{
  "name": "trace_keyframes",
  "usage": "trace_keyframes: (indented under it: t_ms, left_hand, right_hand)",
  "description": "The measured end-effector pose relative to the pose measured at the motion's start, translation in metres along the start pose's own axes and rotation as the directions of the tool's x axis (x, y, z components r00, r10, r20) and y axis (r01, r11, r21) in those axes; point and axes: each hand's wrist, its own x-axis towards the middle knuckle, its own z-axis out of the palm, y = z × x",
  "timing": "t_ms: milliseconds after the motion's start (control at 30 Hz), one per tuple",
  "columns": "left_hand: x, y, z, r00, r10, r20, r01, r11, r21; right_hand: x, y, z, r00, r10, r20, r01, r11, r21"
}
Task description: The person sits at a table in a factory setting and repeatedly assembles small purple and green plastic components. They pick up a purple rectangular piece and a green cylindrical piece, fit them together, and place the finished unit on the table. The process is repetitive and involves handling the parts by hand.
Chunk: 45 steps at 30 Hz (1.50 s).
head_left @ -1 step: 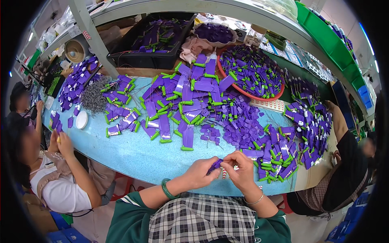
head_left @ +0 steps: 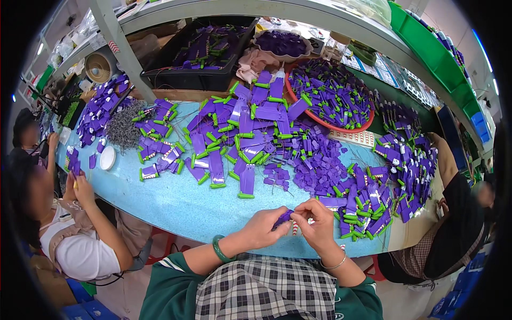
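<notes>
Both hands meeting at the near edge of the light-blue surface (head_left: 176, 208), just above the lap. Left hand (head_left: 265, 226) pinching a small purple piece (head_left: 284, 217) between thumb and forefinger; right hand (head_left: 316, 223) curled against it from the other side, fingertips closed on the same piece, with a little red-and-white striped bit (head_left: 295, 229) showing just beneath. Exact fit of the parts hidden by the fingers.

Probably best done with the piece kept low over the near edge, held steady by the left while the right does the pressing or threading, square and gentle, so nothing bends or slips into the lap. Worth keeping elbows in: loose purple chips (head_left: 314, 165) and finished purple-and-green clips (head_left: 368, 205) lying just beyond the right hand, easily scattered. Red basin (head_left: 368, 124) of more clips toward the far right, black tray (head_left: 176, 74) at the far edge. Another person's hand (head_left: 80, 186) at the left edge, well apart.
</notes>
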Motion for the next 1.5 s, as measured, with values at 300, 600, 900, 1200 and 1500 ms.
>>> trace_keyframes:
  t_ms: [300,600,900,1200,1500]
  left_hand:
    - [0.000,0.005,0.006,0.997,-0.060,0.041,0.058,0.997,0.041]
    - [0.005,0.004,0.015,0.988,-0.104,0.116,0.124,0.976,-0.181]
    - [0.022,-0.010,-0.059,0.931,-0.146,-0.334,0.358,0.536,0.765]
    - [0.012,-0.032,-0.053,0.960,-0.071,-0.270,0.271,0.463,0.844]
    - [-0.018,0.028,-0.026,0.980,0.027,-0.198,-0.073,0.970,-0.231]
  right_hand:
    - [-0.005,0.003,-0.002,0.991,0.053,0.124,-0.053,0.999,0.001]
    - [-0.006,0.001,-0.009,0.990,0.088,0.114,-0.084,0.996,-0.039]
    - [0.036,0.024,-0.220,0.956,0.199,-0.218,-0.255,0.927,-0.273]
    - [0.021,0.032,-0.146,0.963,-0.250,-0.103,0.025,0.461,-0.887]
    - [-0.010,0.025,0.006,0.942,-0.108,0.319,0.284,0.762,-0.582]
